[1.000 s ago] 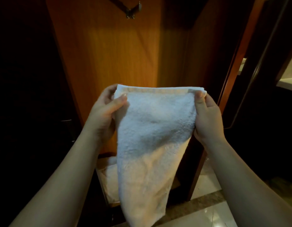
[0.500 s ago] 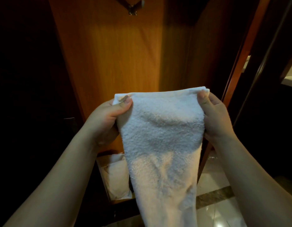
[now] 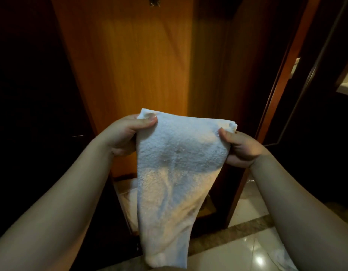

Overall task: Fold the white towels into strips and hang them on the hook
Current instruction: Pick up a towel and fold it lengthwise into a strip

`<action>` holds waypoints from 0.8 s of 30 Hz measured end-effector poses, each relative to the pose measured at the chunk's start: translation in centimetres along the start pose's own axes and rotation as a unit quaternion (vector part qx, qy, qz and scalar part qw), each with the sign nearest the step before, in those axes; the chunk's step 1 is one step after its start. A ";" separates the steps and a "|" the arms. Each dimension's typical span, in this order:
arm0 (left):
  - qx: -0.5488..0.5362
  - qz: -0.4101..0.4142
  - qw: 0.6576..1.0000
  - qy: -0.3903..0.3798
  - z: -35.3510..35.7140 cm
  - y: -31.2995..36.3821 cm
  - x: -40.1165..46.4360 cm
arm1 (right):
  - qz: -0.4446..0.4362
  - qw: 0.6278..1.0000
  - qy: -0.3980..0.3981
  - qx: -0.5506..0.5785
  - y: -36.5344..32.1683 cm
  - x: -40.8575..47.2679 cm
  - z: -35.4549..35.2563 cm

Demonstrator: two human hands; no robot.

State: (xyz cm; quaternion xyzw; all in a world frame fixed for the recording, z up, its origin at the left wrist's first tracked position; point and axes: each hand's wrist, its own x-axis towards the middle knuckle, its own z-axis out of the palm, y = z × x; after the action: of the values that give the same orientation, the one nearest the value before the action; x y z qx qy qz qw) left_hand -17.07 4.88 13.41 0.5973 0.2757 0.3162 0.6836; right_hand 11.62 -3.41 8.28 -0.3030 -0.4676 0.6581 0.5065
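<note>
Holding a white towel [image 3: 169, 167] by its two top corners, both hands are raised before a wooden panel [image 3: 130, 75] in the head view. The left hand [image 3: 124, 135] pinches the left corner between thumb and curled fingers; the right hand [image 3: 241, 147] pinches the right corner the same way. Between the hands the towel hangs down, narrowing toward its lower end. Above the hands, a metal hook [image 3: 154, 2] shows at the panel's top edge. Below the right hand lies a glossy tiled floor [image 3: 247, 251].

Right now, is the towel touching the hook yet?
Apart. The head view shows the towel pinched between both hands, far below the hook, with bare wood panel between.
</note>
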 end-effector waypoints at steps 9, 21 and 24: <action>0.030 0.027 0.972 0.233 1.1 -5.0 2.0 | -0.042 0.949 0.287 -0.126 3.1 3.3 1.6; 0.089 0.073 0.919 0.378 10.4 -14.0 -1.9 | -0.005 0.917 0.342 -0.205 12.7 1.6 8.7; 0.083 0.077 0.930 0.350 10.9 -14.0 -2.2 | -0.005 0.942 0.295 -0.161 12.4 1.3 8.4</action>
State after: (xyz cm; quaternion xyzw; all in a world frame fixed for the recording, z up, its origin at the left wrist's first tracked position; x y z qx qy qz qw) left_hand -8.81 -5.04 1.00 0.5225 0.4763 0.5327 0.4652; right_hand -0.89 -5.36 0.11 -0.5585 -0.3985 0.4528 0.5694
